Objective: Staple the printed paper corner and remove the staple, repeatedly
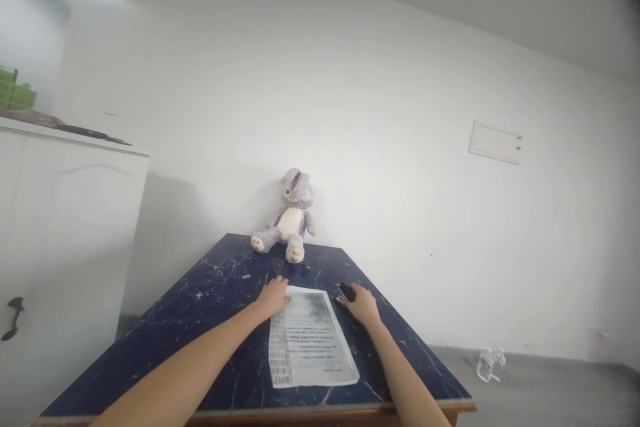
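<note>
A printed sheet of paper (313, 347) lies flat on the dark blue marbled table (210, 320); whether more sheets lie under it cannot be seen. My left hand (273, 296) is at its upper left corner, with the thumb over the paper and the fingers curled at the edge. Just past the upper right edge, my right hand (364, 307) is closed around a small black stapler (347, 291) with a shiny metal part, held low by the tabletop. A small pale piece (246, 276) lies left of the paper, too small to name.
A grey plush rabbit (291, 220) sits at the table's far end against the white wall. To the left stands a white cabinet (70, 213) with green boxes (17, 92) on top. Clear plastic bottles (486, 365) are on the floor at right.
</note>
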### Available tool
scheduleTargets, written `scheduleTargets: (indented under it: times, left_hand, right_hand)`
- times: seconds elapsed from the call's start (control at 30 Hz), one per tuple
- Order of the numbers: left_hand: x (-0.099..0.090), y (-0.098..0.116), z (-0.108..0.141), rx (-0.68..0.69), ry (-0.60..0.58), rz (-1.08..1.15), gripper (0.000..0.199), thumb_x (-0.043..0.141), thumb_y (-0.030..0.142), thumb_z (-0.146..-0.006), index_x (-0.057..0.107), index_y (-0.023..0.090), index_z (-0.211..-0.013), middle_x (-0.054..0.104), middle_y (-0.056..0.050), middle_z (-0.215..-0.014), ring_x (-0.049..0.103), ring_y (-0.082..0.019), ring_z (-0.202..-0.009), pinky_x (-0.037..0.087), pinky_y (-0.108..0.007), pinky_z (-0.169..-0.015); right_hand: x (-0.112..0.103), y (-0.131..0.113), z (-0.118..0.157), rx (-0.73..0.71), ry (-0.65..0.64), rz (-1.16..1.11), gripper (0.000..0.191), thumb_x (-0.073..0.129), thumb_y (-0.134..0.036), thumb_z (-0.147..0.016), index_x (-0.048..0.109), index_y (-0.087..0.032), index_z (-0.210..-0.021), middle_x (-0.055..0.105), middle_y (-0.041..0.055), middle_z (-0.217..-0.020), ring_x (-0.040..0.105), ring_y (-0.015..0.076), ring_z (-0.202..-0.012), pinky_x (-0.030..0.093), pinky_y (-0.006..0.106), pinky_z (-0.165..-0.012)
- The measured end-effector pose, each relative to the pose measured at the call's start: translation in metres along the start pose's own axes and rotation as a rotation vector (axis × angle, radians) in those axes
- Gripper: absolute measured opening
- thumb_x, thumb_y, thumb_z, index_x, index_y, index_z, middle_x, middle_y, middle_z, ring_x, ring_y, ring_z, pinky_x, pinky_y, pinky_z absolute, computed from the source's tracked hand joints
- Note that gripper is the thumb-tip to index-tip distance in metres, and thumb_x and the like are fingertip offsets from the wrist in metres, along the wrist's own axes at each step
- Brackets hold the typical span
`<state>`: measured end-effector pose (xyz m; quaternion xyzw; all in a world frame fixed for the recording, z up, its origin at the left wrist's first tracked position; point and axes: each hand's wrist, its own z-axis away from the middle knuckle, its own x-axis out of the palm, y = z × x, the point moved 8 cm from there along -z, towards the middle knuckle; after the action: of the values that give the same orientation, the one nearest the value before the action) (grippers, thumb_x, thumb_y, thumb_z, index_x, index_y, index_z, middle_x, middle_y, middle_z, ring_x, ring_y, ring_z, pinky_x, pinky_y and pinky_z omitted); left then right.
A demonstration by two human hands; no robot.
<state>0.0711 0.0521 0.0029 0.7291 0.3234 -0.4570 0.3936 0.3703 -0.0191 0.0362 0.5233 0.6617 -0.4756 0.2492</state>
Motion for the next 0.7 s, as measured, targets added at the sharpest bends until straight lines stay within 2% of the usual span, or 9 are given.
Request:
scheduleTargets:
  times: [0.07,0.13,0.23,0.33,0.43,0.53,0.7]
  left_hand:
    - [-0.008,-0.004,-0.003,0.018,0.066,0.067,0.039,0.053,0.014,-0.091,0.066,0.019,-0.128,0.061,-0.016,-0.130,0.063,-0.031,-0.121,0.049,-0.044,-0.103]
    - [-0.020,-0.008,-0.005,0.039,0.155,0.171,0.042,0.045,0.003,-0.089,0.068,0.021,-0.119,0.062,-0.011,-0.119,0.064,-0.025,-0.113,0.049,-0.038,-0.101]
    - [-0.040,-0.012,-0.004,0.071,0.308,0.321,0.042,0.045,-0.001,-0.086,0.068,0.021,-0.113,0.063,-0.008,-0.110,0.063,-0.022,-0.110,0.048,-0.037,-0.103]
    - [-0.050,-0.016,-0.005,0.079,0.383,0.424,0.037,0.047,0.000,-0.085,0.073,0.019,-0.103,0.067,-0.008,-0.103,0.064,-0.022,-0.101,0.049,-0.039,-0.101]
    - [-0.047,-0.021,-0.010,0.022,0.345,0.469,0.032,0.049,0.001,-0.084,0.077,0.016,-0.086,0.073,-0.009,-0.095,0.067,-0.023,-0.094,0.051,-0.038,-0.098]
    - [-0.041,-0.023,-0.015,0.007,0.293,0.497,0.036,0.048,0.003,-0.086,0.081,0.015,-0.092,0.078,-0.010,-0.101,0.070,-0.022,-0.093,0.053,-0.035,-0.095]
    - [-0.032,-0.027,-0.017,-0.074,0.253,0.533,0.031,0.058,0.008,-0.084,0.084,0.014,-0.101,0.080,-0.011,-0.105,0.073,-0.024,-0.097,0.054,-0.034,-0.097]
  right_hand:
    - [-0.001,-0.006,0.001,-0.043,-0.001,0.003,0.031,0.072,-0.026,-0.080,0.073,-0.024,-0.111,0.079,0.0086,-0.105,0.074,0.0300,-0.101,0.052,0.034,-0.082]
    - [-0.002,-0.012,0.003,-0.081,-0.002,0.000,0.034,0.071,-0.023,-0.080,0.074,-0.024,-0.113,0.079,0.0087,-0.107,0.074,0.0301,-0.101,0.053,0.034,-0.083]
    - [-0.004,-0.019,0.006,-0.140,-0.011,-0.023,0.035,0.071,-0.024,-0.080,0.075,-0.024,-0.115,0.079,0.0080,-0.108,0.075,0.0293,-0.102,0.054,0.034,-0.085]
    - [-0.003,-0.025,0.009,-0.218,-0.029,-0.053,0.036,0.073,-0.025,-0.080,0.074,-0.025,-0.116,0.080,0.0070,-0.108,0.075,0.0282,-0.102,0.056,0.035,-0.089]
    - [-0.001,-0.026,0.009,-0.261,-0.034,-0.059,0.038,0.073,-0.024,-0.080,0.073,-0.026,-0.117,0.080,0.0069,-0.110,0.075,0.0291,-0.102,0.057,0.039,-0.092]
    - [0.000,-0.027,0.009,-0.296,-0.030,-0.071,0.037,0.072,-0.023,-0.081,0.073,-0.025,-0.118,0.079,0.0077,-0.110,0.074,0.0301,-0.102,0.056,0.042,-0.094]
    - [-0.006,-0.031,0.009,-0.337,0.021,-0.158,0.031,0.068,-0.035,-0.089,0.073,-0.023,-0.117,0.079,0.0087,-0.111,0.074,0.0286,-0.102,0.056,0.043,-0.095]
